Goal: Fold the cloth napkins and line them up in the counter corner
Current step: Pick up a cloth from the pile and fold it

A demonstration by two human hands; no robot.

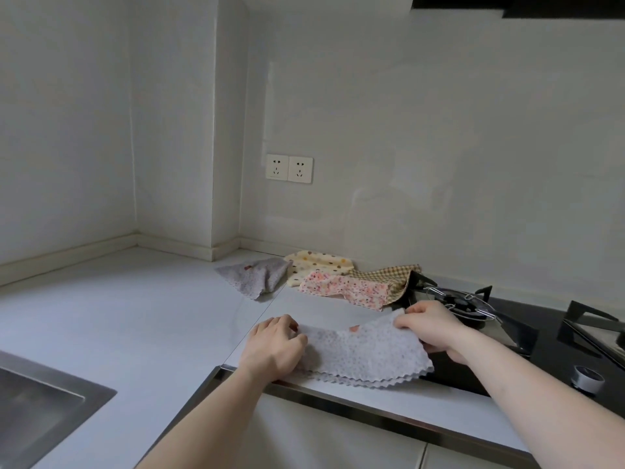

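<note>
A grey dotted napkin (365, 350) with a zigzag edge lies folded over at the counter's front edge, partly over the hob. My left hand (274, 346) grips its left end and my right hand (436, 328) pinches its upper right corner. Farther back near the wall lie a crumpled grey napkin (257, 275), a cream napkin with coloured dots (318, 264), a pink flowered napkin (345, 287) and a brown checked napkin (389, 277), overlapping one another. The checked one reaches onto the hob.
A black gas hob (527, 333) with pan supports and a knob (586, 377) fills the right side. A steel sink (40, 407) sits at the lower left. The white counter (135, 316) runs to the wall corner; two sockets (289, 168) are on the wall.
</note>
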